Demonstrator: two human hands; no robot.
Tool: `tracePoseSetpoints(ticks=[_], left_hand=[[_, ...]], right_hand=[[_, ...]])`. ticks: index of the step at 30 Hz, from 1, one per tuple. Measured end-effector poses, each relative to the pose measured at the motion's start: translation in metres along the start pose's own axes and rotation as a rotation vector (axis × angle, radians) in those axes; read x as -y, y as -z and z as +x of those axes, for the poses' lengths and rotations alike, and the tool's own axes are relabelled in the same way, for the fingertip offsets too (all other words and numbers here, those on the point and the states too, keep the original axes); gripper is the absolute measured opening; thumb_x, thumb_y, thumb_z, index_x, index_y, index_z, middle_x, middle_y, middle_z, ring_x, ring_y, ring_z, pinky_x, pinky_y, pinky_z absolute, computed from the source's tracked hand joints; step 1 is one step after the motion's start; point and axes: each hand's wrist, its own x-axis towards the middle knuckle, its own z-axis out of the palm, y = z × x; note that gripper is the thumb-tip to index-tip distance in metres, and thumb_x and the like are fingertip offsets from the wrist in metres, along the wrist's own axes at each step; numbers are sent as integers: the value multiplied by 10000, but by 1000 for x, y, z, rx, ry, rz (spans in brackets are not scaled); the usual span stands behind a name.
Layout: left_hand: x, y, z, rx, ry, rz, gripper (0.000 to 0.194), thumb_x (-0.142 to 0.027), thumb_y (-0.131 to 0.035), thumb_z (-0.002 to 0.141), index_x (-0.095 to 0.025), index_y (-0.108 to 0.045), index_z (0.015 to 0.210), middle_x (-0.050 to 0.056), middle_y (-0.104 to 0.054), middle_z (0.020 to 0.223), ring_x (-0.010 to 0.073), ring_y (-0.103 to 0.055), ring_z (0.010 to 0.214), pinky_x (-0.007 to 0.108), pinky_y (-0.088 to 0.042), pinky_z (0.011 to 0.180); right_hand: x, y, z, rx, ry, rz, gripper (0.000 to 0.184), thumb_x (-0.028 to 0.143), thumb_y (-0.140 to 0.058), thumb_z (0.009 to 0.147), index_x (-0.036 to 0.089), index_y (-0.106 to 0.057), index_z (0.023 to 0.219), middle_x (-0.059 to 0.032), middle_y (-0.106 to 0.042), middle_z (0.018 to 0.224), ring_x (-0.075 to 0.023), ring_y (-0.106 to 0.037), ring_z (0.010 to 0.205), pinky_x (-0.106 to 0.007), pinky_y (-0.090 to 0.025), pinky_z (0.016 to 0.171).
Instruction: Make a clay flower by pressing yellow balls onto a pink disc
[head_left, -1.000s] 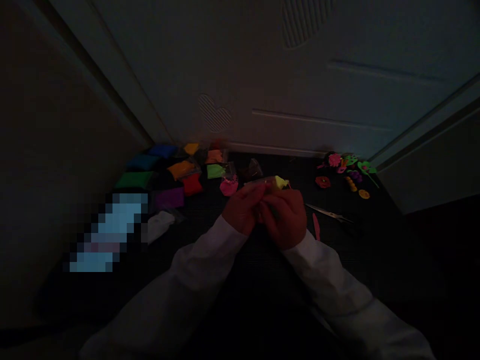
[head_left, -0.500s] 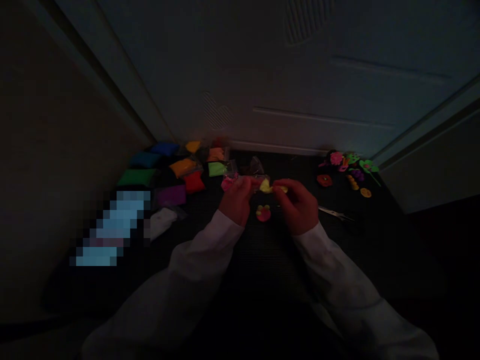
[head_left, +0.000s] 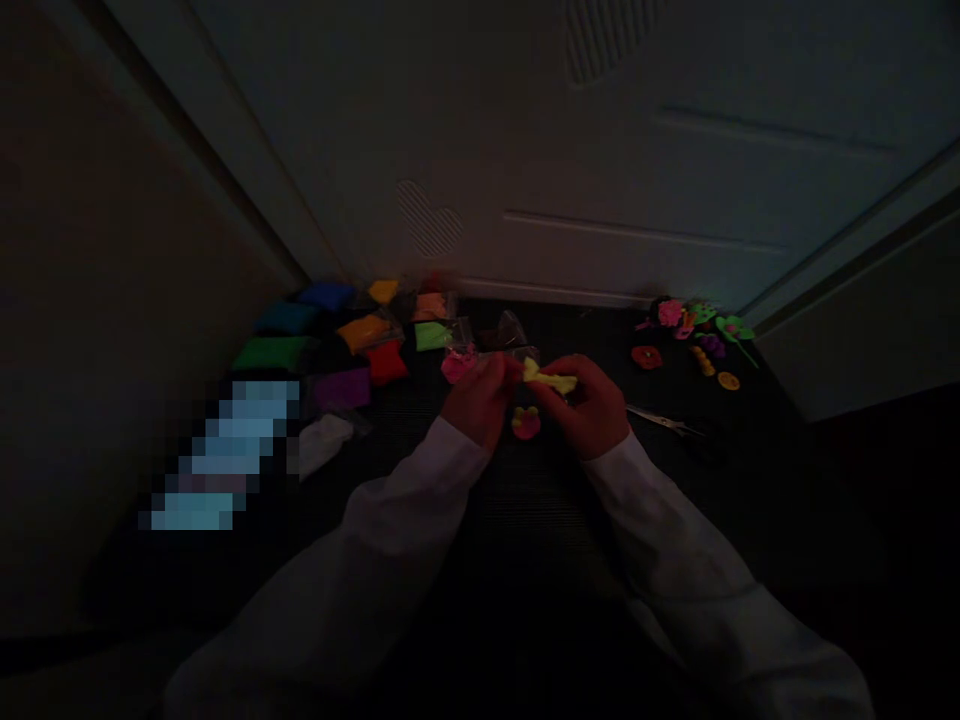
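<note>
A pale yellow piece of modelling clay (head_left: 556, 381) stretches between my hands in the dim light. My left hand (head_left: 478, 396) is closed, its fingertips at the clay's left end. My right hand (head_left: 594, 408) is also closed, with thumb and fingers around the longer right part. Just below, on the dark table, lies a small pink clay figure (head_left: 526, 425) with yellow-green bumps on top. A pink clay packet (head_left: 458, 366) sits right behind my left hand, partly covered by it. Scissors (head_left: 667, 420) lie to the right of my right hand.
Several coloured clay packets, among them a purple one (head_left: 342, 387) and a green one (head_left: 274, 353), spread over the left. A lit, blurred screen (head_left: 225, 455) lies nearer. Finished-looking clay pieces, including a green flower (head_left: 733, 329), sit at back right. A panelled door (head_left: 480, 150) rises behind.
My right hand has shifted slightly left, closer to my left hand. More of the yellow clay shows now, as a longer strip across the right fingers. The view has moved slightly.
</note>
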Motion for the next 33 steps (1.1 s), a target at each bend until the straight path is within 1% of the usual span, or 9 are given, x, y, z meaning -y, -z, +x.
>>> tracePoseSetpoints(ticks=[5, 8, 10, 14, 19, 23, 26, 29, 33], left_hand=[[0, 6, 4, 19, -45, 97, 252, -336, -500, 777, -155, -628, 654, -22, -519, 536, 44, -436, 510, 187, -330, 520], [-1, 7, 3, 62, -36, 144, 252, -381, -551, 727, -151, -650, 692, -16, -543, 566, 51, -465, 547, 196, -356, 553], [-1, 6, 2, 64, -14, 161, 186, -332, -649, 635, -151, -652, 679, -5, -596, 646, 74, -521, 630, 215, -388, 616], [0, 3, 2, -24, -50, 163, 161, -167, -736, 466, -148, -620, 577, -30, -597, 628, 77, -540, 655, 227, -407, 682], [-2, -2, 1, -158, -114, 114, 160, -145, -704, 465, -140, -552, 511, -43, -557, 667, 60, -531, 677, 225, -423, 700], [-2, -1, 2, -189, -100, 134, 145, -163, -697, 483, -138, -584, 570, -23, -575, 727, 73, -548, 683, 244, -438, 691], [-1, 5, 5, -191, -111, 185, 144, -206, -699, 505, -156, -612, 607, -29, -594, 687, 75, -548, 645, 242, -439, 663], [0, 11, 7, -179, -136, 274, 133, -244, -699, 526, -167, -629, 608, -33, -605, 625, 82, -547, 628, 240, -431, 666], [2, 14, 6, -185, -178, 397, 147, -288, -684, 558, -177, -648, 647, -25, -633, 666, 111, -558, 690, 254, -424, 709]], right_hand=[[3, 3, 0, 31, -143, 152, 185, 329, -626, 655, 194, -570, 769, 19, -579, 703, -85, -519, 600, -222, -407, 550], [-2, 4, 1, 21, -208, 229, 190, 325, -641, 638, 196, -573, 761, 18, -577, 704, -89, -525, 607, -231, -416, 562], [-5, 3, 3, -2, -216, 283, 178, 306, -644, 635, 193, -577, 756, -1, -584, 780, -107, -551, 704, -241, -436, 608], [-6, 1, 4, 11, -206, 358, 163, 287, -630, 655, 191, -579, 777, -24, -603, 889, -127, -568, 829, -269, -454, 712], [0, -1, 2, 41, -257, 345, 183, 316, -629, 656, 195, -579, 784, 0, -614, 785, -108, -569, 721, -256, -456, 673], [0, -3, 1, 54, -296, 314, 206, 347, -618, 663, 189, -568, 786, 7, -599, 733, -99, -553, 645, -247, -450, 615], [-2, -4, 1, 62, -303, 313, 213, 357, -611, 669, 190, -559, 791, 7, -592, 731, -97, -546, 624, -246, -446, 594], [-1, -3, 0, 64, -223, 232, 206, 348, -607, 677, 195, -558, 805, -2, -594, 775, -107, -555, 676, -251, -451, 618], [2, -2, -2, 53, 56, 27, 283, 336, -621, 673, 202, -544, 910, -19, -597, 853, -121, -565, 752, -280, -461, 705]])
